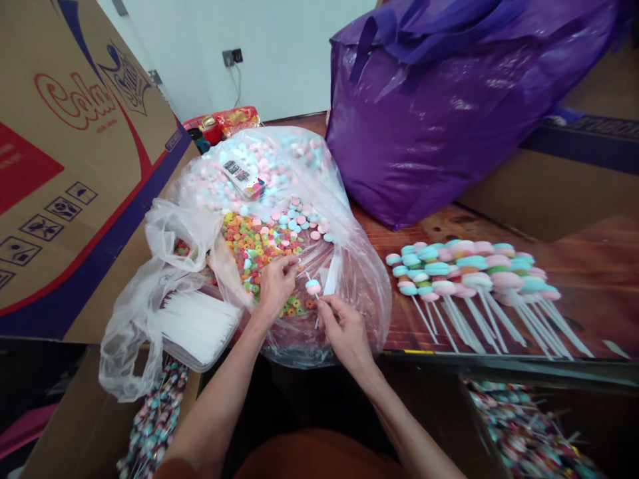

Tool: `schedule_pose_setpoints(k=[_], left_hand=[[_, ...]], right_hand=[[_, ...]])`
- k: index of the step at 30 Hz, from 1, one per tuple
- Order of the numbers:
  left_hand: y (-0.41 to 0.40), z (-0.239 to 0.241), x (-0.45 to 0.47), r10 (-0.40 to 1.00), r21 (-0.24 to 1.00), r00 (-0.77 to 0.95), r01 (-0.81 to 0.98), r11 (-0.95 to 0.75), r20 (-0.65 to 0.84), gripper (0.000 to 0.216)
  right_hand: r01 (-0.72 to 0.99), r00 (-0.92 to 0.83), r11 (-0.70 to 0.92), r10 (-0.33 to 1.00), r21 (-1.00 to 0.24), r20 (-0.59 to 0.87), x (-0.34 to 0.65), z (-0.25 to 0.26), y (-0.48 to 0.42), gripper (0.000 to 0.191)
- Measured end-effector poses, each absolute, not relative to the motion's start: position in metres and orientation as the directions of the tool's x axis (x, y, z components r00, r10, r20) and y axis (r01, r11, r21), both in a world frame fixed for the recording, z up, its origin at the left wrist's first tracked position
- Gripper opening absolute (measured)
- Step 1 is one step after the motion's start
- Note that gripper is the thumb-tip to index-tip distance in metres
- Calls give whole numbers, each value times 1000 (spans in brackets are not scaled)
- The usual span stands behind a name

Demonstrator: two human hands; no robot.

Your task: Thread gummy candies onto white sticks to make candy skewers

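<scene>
Fingers of the right hand [344, 329] pinch a thin white stick [317, 307] topped with a round pink-and-blue candy [313, 287], held upright just above the open mouth of a clear plastic bag [359, 293]. Fingers of the left hand [275, 285] are drawn together among the small sugared ring candies [254, 246] inside that bag; whether they grip one cannot be told. The rings are orange, green, yellow and red, grainy with sugar. Farther inside the bag lie pastel pink and blue round candies [299, 219] and, beyond them, a sealed pack with a printed label [243, 178].

Left of the hands, a thin crumpled film bag [150, 313] holds a bundle of straight white sticks [194, 326]. To the right, on the glossy reddish-brown wooden table [589, 279], finished candy skewers [474, 273] lie in a fanned row, stacked pink, blue and green discs at the far end, white sticks pointing near.

Far right stands a large shiny purple bag [449, 113] with fabric handles. A printed cardboard box [64, 153] fills the left. Below the table's near edge, cartons at near left [154, 419] and near right [524, 432] hold heaps of multicoloured skewers.
</scene>
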State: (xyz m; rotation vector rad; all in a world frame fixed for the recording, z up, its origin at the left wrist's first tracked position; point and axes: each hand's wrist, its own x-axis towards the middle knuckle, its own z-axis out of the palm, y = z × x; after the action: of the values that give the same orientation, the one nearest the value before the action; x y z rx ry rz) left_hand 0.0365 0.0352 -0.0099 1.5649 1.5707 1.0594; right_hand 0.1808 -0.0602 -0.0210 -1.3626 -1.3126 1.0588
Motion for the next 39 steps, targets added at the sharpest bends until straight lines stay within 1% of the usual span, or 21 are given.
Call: schedule_pose_setpoints(k=[2,4,5,7,10,16,27,31,36,39], left_hand=[[33,-11,37,998,980,-56,198,14,-3,20],[30,-10,38,997,998,-38,0,65,-65,22],[28,-8,37,996,995,-28,-59,79,-81,24],[24,-4,37,995,989,-21,-117,94,-97,25],[20,1,37,993,981,-23,-158,114,-119,28],[15,2,39,977,942,-25,-273,195,-210,37],[15,-2,36,990,919,-4,-374,128,-140,31],[14,-4,36,995,932,-2,-351,92,-99,31],[13,-8,38,997,964,-54,-262,46,-63,24],[12,-10,41,995,969,-93,-248,20,-45,24]], right_hand=[[186,52,7,999,-983,17,181,-21,-60,32],[181,44,12,999,-983,20,181,-22,-61,31],[178,40,16,999,-984,24,181,-23,-61,30],[171,32,20,999,-985,26,181,-24,-62,29],[158,21,10,1000,-987,13,180,-26,-62,29],[171,29,5,1000,-985,10,180,-27,-62,29],[174,41,10,999,-985,18,181,-27,-62,32],[185,48,21,998,-982,31,181,-25,-62,31],[189,39,27,999,-982,35,181,-26,-63,30],[197,21,18,1000,-980,23,181,-28,-63,29]])
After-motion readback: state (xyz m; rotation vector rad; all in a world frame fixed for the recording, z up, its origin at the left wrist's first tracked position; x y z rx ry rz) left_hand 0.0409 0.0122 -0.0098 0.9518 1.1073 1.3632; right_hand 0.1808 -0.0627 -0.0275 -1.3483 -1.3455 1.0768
